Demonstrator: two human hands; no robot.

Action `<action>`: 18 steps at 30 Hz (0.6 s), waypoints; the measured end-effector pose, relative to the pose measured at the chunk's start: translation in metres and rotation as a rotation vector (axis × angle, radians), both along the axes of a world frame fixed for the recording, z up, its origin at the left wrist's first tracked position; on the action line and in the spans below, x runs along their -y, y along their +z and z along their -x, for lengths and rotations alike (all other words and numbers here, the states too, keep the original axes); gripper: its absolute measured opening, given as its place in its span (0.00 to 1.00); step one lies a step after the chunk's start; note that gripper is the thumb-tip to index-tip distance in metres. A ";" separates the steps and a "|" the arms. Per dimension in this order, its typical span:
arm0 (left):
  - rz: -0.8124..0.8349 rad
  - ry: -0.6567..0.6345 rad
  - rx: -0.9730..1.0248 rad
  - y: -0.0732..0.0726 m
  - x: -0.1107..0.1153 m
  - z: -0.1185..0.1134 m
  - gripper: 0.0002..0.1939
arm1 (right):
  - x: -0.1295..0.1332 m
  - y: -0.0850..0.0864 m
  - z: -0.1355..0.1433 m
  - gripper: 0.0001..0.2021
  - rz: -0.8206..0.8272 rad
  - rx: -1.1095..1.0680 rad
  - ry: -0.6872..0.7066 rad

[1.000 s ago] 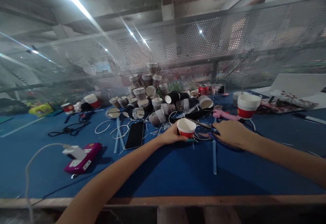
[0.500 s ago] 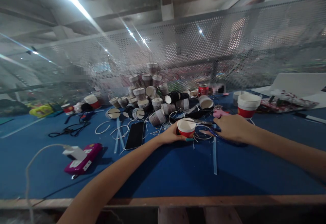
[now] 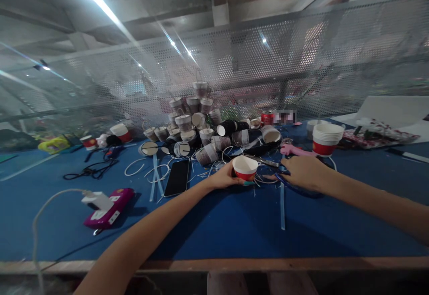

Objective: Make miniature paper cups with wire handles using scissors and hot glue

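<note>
My left hand [image 3: 225, 176] is closed round a red and white paper cup [image 3: 245, 169] whose open top faces up, just above the blue table [image 3: 214, 237]. To its right, my right hand [image 3: 303, 172] grips blue-handled scissors [image 3: 284, 179]. The metal blades point left toward the cup's rim; whether they touch it I cannot tell. White cord pieces lie beneath both hands. Just beyond my right hand is a pink tool [image 3: 291, 150], partly covered by it.
Wrapped cups [image 3: 185, 124] are piled at the back. A phone [image 3: 177, 178] and a purple power strip [image 3: 110, 208] lie on the left. Stacked cups [image 3: 326, 138] stand at the right, near a red can [image 3: 267, 118]. A perforated metal screen [image 3: 241, 58] rises behind.
My right hand has moved slightly down, showing more of the pink tool, and the scissor blades have shifted a little. My left hand and the cup are nearly unchanged.
</note>
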State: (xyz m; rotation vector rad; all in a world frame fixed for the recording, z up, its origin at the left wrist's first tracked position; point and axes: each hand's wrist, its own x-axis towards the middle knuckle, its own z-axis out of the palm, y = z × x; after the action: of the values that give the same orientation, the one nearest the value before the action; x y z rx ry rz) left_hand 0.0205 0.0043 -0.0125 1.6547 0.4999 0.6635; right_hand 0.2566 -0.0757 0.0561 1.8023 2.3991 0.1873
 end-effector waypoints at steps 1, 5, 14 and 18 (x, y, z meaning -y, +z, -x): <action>0.000 -0.004 -0.003 0.000 0.000 0.000 0.45 | 0.000 0.000 0.000 0.21 0.002 0.009 -0.003; -0.009 -0.017 -0.005 0.001 -0.002 0.002 0.44 | 0.002 0.005 0.000 0.21 -0.023 0.069 -0.003; 0.017 -0.069 -0.061 0.005 -0.007 0.000 0.39 | -0.009 0.008 -0.001 0.26 -0.063 0.052 0.106; 0.040 -0.101 -0.065 0.008 -0.008 0.000 0.38 | -0.010 0.007 -0.004 0.22 -0.056 0.031 0.093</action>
State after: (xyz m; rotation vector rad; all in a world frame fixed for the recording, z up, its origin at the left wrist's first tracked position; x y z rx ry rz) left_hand 0.0204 0.0121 -0.0048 1.6565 0.4701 0.5237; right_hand 0.2603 -0.0661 0.0628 1.6985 2.4814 0.2922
